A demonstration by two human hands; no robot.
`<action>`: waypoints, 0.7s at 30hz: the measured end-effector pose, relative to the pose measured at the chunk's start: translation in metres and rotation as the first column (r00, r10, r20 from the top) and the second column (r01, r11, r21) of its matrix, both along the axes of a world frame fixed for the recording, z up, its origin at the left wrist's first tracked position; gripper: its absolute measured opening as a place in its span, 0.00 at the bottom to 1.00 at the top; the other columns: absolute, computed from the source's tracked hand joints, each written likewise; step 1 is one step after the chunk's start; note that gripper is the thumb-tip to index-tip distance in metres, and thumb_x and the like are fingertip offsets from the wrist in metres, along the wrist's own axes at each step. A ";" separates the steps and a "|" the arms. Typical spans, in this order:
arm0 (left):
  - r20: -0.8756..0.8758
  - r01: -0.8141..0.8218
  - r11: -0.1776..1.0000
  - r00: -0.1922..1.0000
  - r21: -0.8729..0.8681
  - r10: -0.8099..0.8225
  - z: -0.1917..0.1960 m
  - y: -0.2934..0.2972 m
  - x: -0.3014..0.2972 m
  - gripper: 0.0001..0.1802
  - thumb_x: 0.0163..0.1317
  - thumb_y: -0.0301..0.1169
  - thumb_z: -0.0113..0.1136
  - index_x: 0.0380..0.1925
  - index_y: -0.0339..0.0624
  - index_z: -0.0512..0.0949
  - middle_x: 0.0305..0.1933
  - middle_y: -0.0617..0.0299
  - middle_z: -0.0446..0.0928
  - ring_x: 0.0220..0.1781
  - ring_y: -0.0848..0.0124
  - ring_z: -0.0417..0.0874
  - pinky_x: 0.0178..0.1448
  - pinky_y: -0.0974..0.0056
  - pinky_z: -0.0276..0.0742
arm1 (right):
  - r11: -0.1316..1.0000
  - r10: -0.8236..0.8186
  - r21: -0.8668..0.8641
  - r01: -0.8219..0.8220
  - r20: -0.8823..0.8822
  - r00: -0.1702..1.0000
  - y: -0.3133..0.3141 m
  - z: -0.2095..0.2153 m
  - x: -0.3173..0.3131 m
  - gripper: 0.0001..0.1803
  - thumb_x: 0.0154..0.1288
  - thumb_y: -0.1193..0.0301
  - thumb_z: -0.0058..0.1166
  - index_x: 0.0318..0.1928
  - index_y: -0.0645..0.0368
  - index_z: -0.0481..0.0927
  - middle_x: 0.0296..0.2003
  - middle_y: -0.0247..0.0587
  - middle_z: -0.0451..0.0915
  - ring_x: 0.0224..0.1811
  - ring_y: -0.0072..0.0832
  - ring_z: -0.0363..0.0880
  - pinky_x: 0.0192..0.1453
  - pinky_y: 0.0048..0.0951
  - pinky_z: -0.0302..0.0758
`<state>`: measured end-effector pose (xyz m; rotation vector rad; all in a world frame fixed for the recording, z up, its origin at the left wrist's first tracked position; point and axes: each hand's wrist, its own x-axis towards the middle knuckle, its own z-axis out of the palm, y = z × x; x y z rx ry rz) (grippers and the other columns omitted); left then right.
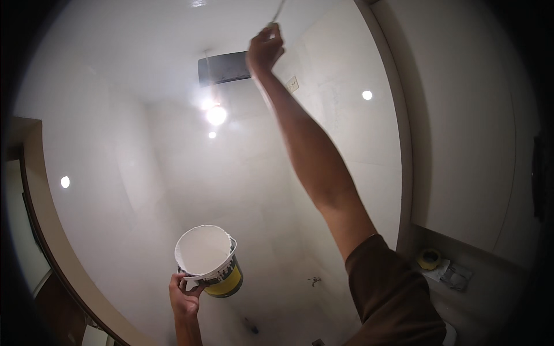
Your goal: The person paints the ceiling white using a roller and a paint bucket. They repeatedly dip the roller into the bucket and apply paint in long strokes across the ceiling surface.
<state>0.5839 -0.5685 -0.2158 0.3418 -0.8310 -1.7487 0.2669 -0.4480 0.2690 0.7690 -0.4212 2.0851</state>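
Observation:
My left hand (185, 299) grips the near edge of a plastic bucket (224, 282) at lower centre. White coats the bucket's inside and rim, and its outer side carries a dark and yellow label. My thumb lies near the white rim, while the fingers are partly hidden behind the bucket. High up, my right arm stretches toward the ceiling (144, 34). The right hand (266, 49) is closed around a thin greyish handle (279, 10), whose far end leaves the top of the picture, so its kind does not show.
A lit bulb (216, 115) glows below a dark rectangular panel (222, 68). On the right wall are a switch plate (292, 84) and, lower, a small tap (314, 281). A yellow roll (429, 259) and a clear packet (456, 278) lie at lower right. A doorway frame (36, 150) stands left.

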 end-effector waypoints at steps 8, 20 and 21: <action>0.016 0.014 1.000 1.000 0.022 -0.014 0.007 0.005 0.003 0.26 0.56 0.37 0.61 0.52 0.35 0.69 0.59 0.48 0.66 0.63 0.40 0.68 0.57 0.27 0.79 | 0.954 0.224 0.195 -0.226 0.034 0.974 0.004 -0.022 -0.010 0.15 0.76 0.69 0.45 0.56 0.62 0.75 0.37 0.54 0.83 0.43 0.49 0.84 0.49 0.45 0.77; 0.021 -0.004 0.997 1.000 0.073 0.002 0.008 0.006 0.003 0.26 0.57 0.35 0.59 0.54 0.35 0.69 0.63 0.47 0.64 0.63 0.35 0.67 0.57 0.26 0.80 | 0.902 0.426 0.032 -0.432 0.113 0.898 0.033 0.041 -0.129 0.21 0.78 0.60 0.46 0.63 0.59 0.74 0.27 0.43 0.79 0.19 0.28 0.77 0.20 0.33 0.75; 0.025 -0.010 0.998 1.000 0.065 0.008 0.009 0.007 0.002 0.25 0.57 0.35 0.59 0.53 0.35 0.69 0.63 0.47 0.64 0.63 0.35 0.67 0.57 0.27 0.80 | 0.905 0.420 0.014 -0.424 0.119 0.900 0.030 0.043 -0.130 0.19 0.77 0.62 0.46 0.59 0.61 0.76 0.27 0.41 0.78 0.21 0.29 0.78 0.20 0.36 0.75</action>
